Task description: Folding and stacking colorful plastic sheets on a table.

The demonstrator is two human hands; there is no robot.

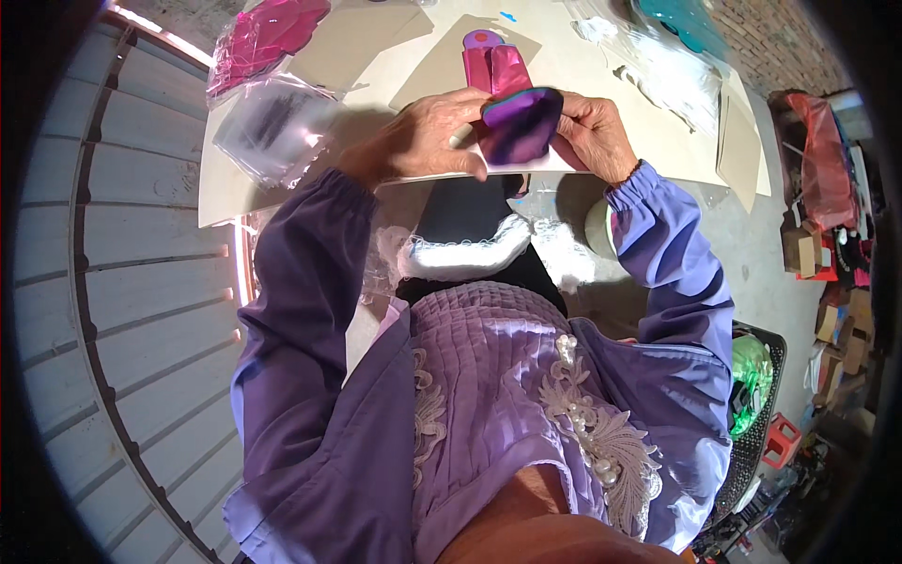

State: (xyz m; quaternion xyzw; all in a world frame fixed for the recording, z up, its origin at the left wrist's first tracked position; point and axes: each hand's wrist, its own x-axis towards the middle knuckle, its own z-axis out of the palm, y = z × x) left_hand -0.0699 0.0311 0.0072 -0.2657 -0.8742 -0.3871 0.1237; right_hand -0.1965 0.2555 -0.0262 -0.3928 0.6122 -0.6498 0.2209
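Filling the lower middle of the frame, the person's lilac pleated top [489, 376] with pale beaded embroidery and darker purple sleeves is the biggest thing in view. To the left of it, grey ribbed metal sheeting [122, 282] curves down the whole left side. Across the top lies the counter [235, 193], a pale cream board whose near edge runs from the left centre to the upper right. On it, toward the upper centre, sits a beige cardboard sheet [442, 70], and on that sheet a pink foil piece [493, 66] with a purple rounded top. In the upper left of the counter lie two clear plastic bags: one holding magenta pieces [263, 38], and just below it a crumpled, mostly see-through one [272, 127]. More clear wrapping [648, 66] is scattered at the upper right, near a teal shape [681, 19] at the top edge. Far right, cardboard boxes and red items [822, 235] crowd the floor, and a green shiny object [752, 376] rests in a dark basket at the right centre.

Both hands meet at the counter's near edge, upper centre. The left hand [423, 136] and the right hand [597, 132] are each closed on a shiny purple foil shape [521, 127], gripping it from opposite sides, fingers curled over its edges. It is held just above the counter's edge, directly below the pink foil piece.
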